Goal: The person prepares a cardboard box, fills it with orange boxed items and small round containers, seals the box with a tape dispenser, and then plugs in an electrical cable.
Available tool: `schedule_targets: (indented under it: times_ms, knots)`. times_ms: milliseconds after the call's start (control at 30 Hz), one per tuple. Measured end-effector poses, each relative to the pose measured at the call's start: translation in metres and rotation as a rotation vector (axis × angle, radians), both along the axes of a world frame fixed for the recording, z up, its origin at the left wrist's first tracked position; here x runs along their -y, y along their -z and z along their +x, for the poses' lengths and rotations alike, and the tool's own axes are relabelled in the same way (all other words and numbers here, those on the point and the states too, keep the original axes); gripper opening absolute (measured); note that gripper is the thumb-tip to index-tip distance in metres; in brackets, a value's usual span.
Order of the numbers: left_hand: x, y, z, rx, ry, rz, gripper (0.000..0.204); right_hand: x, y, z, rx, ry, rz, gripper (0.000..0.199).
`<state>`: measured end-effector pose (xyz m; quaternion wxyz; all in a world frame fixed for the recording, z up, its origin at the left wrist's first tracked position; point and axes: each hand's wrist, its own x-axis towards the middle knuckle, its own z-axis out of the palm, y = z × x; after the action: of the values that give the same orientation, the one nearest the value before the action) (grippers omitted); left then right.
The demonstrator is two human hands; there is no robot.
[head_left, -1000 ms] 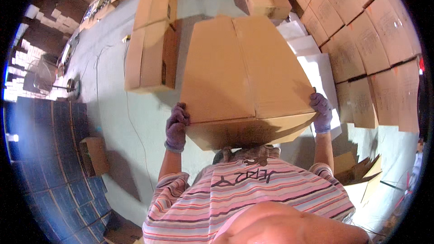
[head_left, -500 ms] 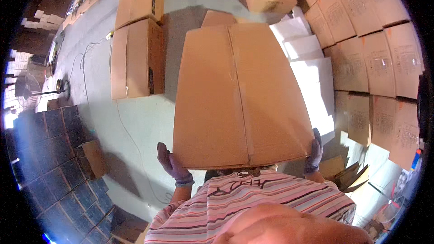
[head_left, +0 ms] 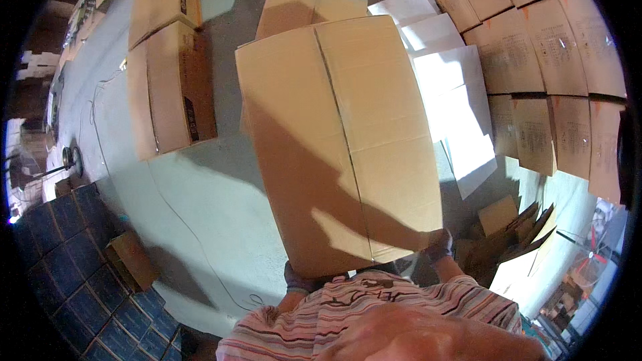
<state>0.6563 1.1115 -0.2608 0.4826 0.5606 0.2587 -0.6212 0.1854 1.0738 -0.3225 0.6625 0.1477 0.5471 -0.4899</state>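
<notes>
A large brown cardboard box [head_left: 334, 140] with a seam down its middle fills the space in front of me. Shadow covers its left lower part, and light falls on the rest. At its near left corner my left hand [head_left: 295, 279], in a dark glove, grips the edge, its fingers partly hidden by the box. Around the near right corner my right hand [head_left: 438, 246], gloved too, is closed on the side. Just beyond the box's far edge another carton [head_left: 314, 10] shows, partly covered by it.
Two cartons [head_left: 164, 87] stand in line at the left. On the right are white sheets [head_left: 448, 87], a wall of stacked cartons [head_left: 528, 53] and loose cardboard pieces [head_left: 515, 234]. Dark blocks [head_left: 67, 247] are stacked at the lower left. A cable [head_left: 190, 227] trails over the floor.
The box has turned slightly and its near edge is lower. My left hand has moved down and right, my right hand down and left. The surroundings have shifted leftward and up.
</notes>
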Motion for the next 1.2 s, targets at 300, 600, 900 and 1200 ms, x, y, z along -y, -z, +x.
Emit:
schedule_targets:
  times_ms: [300, 600, 900, 1200]
  knots:
    - [0.004, 0.037, -0.001, 0.152, 0.178, 0.118, 0.044, -0.004, 0.068, 0.016, -0.711, -0.731, 0.795, 0.04]
    - [0.109, 0.082, 0.015, 0.309, 0.236, 0.121, 0.044, 0.17, 0.019, 0.052, -1.197, -1.498, 0.894, 0.042]
    - [0.266, 0.131, 0.093, 0.759, 0.242, 0.162, 0.044, 0.345, 0.044, 0.155, -0.073, 0.31, 0.136, 0.059]
    - [0.44, 0.162, 0.105, 0.978, 0.265, 0.532, 0.046, 0.57, 0.034, 0.18, -0.451, 0.149, 0.232, 0.029]
